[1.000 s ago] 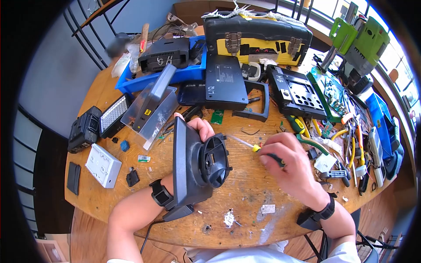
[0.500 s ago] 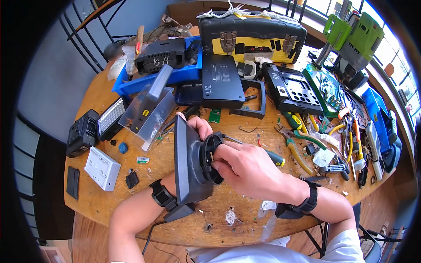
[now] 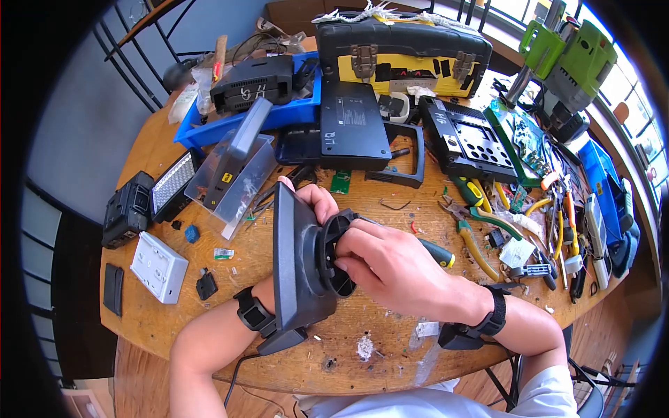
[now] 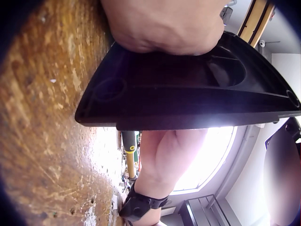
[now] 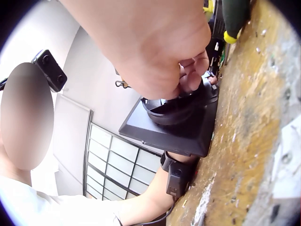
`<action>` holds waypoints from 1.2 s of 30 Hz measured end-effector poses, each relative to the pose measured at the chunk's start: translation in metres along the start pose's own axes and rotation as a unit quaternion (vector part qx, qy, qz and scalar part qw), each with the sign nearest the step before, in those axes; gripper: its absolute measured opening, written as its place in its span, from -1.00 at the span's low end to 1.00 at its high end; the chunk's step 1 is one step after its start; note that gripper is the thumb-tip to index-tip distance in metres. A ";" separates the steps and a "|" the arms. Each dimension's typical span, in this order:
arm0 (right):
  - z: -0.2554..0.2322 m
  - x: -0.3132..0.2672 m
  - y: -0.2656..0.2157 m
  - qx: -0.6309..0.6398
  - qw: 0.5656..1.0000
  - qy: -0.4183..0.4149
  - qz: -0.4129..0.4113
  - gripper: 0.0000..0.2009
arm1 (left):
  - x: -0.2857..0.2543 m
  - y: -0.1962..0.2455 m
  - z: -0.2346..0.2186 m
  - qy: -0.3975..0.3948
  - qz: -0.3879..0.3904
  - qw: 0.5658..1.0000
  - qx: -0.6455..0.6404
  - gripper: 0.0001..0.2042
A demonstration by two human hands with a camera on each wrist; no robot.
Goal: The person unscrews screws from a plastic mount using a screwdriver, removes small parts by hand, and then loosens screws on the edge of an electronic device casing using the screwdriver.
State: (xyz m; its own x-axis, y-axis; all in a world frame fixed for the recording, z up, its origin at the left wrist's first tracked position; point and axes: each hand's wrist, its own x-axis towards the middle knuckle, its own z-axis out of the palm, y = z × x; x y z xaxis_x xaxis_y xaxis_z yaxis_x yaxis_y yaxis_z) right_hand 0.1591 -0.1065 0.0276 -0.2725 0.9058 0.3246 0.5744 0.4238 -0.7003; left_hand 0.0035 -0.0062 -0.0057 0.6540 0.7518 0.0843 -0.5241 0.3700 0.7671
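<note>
A black plastic housing, a wide panel with a round ribbed mount on its back, stands tilted on its side above the table. My left hand grips its far edge, thumb on the panel side and fingers round the back. From the right, my right hand reaches in with curled fingers, and its thumb and forefinger pinch inside the round mount; the pinched spot is hidden by the fingers. Behind that hand lies a screwdriver with a green and yellow handle, its shaft partly covered.
Pliers and many tools crowd the right side, beside a drill stand. At the back are a toolbox, a blue bin and black casings. A clear box and white case stand left.
My right hand has let go of the screwdriver, now lying on the table, and moved left to the round mount. The left hand keeps its grip on the housing.
</note>
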 end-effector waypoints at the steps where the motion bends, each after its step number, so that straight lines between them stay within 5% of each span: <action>1: -0.001 0.000 0.000 0.001 1.000 0.000 -0.001 -0.87 | 0.000 0.000 0.001 0.006 0.004 1.000 0.008 -0.36; 36: -0.002 -0.001 -0.004 -0.099 0.994 0.014 -0.037 -0.89 | 0.001 0.001 0.001 -0.006 -0.011 1.000 -0.016 -0.38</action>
State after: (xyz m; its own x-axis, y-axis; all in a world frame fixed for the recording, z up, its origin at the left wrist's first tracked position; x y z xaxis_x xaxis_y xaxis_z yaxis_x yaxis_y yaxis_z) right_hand 0.1587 -0.1092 0.0310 -0.2990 0.8709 0.3901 0.6952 0.4788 -0.5361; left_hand 0.0035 -0.0056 -0.0043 0.6719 0.7369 0.0747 -0.5260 0.4037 0.7485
